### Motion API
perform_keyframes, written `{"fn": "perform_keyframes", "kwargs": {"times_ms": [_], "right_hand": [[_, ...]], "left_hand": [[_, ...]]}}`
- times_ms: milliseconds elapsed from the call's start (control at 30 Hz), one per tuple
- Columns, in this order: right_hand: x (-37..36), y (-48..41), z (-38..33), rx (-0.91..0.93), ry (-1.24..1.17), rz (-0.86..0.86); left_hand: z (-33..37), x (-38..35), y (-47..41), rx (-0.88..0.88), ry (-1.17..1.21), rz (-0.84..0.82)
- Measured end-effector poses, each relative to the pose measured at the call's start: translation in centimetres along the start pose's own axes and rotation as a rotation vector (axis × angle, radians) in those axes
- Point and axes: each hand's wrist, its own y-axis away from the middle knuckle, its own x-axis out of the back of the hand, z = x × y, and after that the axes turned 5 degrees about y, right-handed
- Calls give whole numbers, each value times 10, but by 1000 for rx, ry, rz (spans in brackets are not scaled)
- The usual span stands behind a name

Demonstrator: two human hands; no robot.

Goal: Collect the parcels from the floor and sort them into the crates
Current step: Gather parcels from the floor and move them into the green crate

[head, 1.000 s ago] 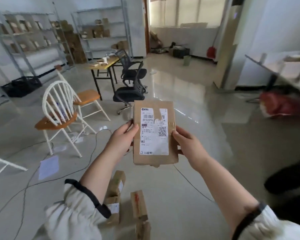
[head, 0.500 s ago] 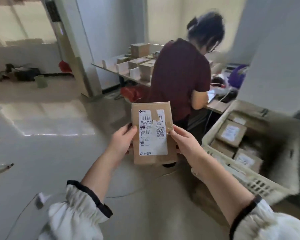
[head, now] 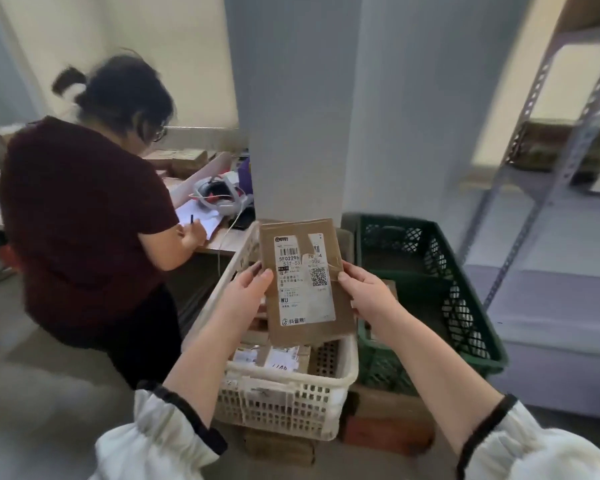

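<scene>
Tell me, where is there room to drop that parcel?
The green crate looks mostly bare inside its mesh walls, right of the white crate. The white crate, below the parcel, is crowded with boxes. Bare floor lies left of it.

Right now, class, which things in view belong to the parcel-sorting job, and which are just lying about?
Job: brown parcel, gripped by left hand and right hand; white crate; green crate.
Lying about: headset and papers on the desk, where another person writes; metal shelving.
</scene>
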Motion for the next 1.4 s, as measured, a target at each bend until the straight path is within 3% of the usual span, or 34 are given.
{"fn": "perform_keyframes", "kwargs": {"times_ms": [367,800,1067,1400], "right_hand": [[130,-61,61,-202,-149,288],[213,-170,83,-344,-171,460],[264,-209,143,-525,-142,451],[293,-263,212,-678,-43,178]], "left_hand": [[-8,-164,-110,111,-160,-275],[-22,-274,-247,186,-223,-468],[-72,-346,-284,332,-334,-557],[-143,-381,-309,494,-491,-500]]}}
